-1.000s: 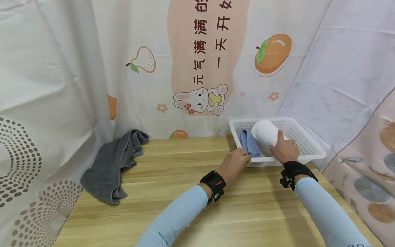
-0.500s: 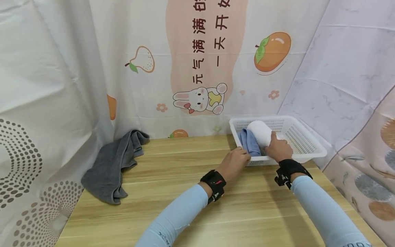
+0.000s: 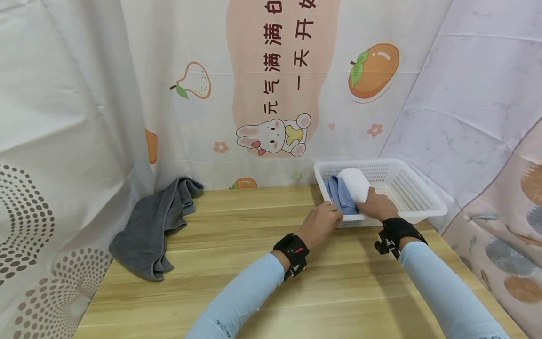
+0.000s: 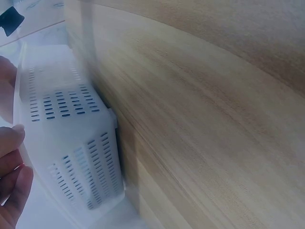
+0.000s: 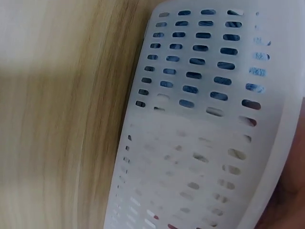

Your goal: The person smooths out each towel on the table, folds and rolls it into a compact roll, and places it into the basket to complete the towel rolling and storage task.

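Observation:
A white plastic basket (image 3: 417, 186) with slotted walls stands at the back right of the table. My left hand (image 3: 319, 226) pinches its front left rim, and thumb and fingers (image 4: 16, 191) show at that rim in the left wrist view. Inside, a folded blue towel (image 3: 342, 197) lies along the left wall. Beside it is a rolled white towel (image 3: 354, 183). My right hand (image 3: 378, 205) reaches over the front rim and holds the near end of the white towel. In the right wrist view the basket wall (image 5: 181, 143) hides most of that hand.
A crumpled dark grey towel (image 3: 148, 230) lies at the left back of the wooden table (image 3: 237, 249). A printed curtain (image 3: 203, 117) hangs behind the table, and a pale marbled sheet (image 3: 474, 94) hangs close to the basket's right side.
My right hand has shifted the white towel left, up against the blue towel, and sits lower in the basket. My left hand has stayed on the rim.

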Demonstrator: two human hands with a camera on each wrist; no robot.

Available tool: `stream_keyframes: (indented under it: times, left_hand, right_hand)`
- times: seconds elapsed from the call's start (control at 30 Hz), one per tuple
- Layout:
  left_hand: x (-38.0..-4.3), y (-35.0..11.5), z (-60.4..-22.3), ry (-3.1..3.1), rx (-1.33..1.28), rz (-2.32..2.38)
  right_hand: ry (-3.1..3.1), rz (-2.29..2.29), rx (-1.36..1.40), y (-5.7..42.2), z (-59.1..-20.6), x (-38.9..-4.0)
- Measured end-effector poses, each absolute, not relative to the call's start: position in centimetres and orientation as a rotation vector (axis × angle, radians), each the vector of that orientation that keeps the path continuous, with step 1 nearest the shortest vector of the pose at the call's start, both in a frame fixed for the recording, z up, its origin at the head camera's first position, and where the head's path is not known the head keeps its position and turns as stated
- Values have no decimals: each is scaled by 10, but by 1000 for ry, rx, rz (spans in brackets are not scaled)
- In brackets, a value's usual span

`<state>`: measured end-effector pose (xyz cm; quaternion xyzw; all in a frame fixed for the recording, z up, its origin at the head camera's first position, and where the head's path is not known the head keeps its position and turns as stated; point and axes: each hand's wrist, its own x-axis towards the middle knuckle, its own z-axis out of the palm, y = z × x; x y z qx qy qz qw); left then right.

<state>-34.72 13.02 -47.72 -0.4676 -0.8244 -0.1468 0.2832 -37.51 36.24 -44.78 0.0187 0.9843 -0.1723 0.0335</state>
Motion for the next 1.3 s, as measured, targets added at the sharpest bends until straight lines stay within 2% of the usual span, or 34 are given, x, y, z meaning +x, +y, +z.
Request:
stream_keyframes:
  times: [0.37,0.73,1.0,1.13,1.23,1.3]
  left_hand:
    - [-348,120,-472,-2213,-1202,-369]
    - [-343,111,-476,-2262,-1207,-325]
    - [-344,92,-479,-2333,-1286,-308]
    - [-347,51,-475,-2441,-1304,-308]
    - [-351,-9,-476,-2487,-1196,-290]
    - [-353,-60,-479,-2502,-1033,-213]
  right_hand:
    - [2911,-475,-60,357,-439,-380]
    - [3179,-512,14,345,-464,-375]
    - [3339,-684,-41,332,-479,-367]
    - [3396,-794,-123,329,-480,-360]
    - [3483,-848,-249,323,-478,-355]
    - [3551,-856,-363,317,-476,-352]
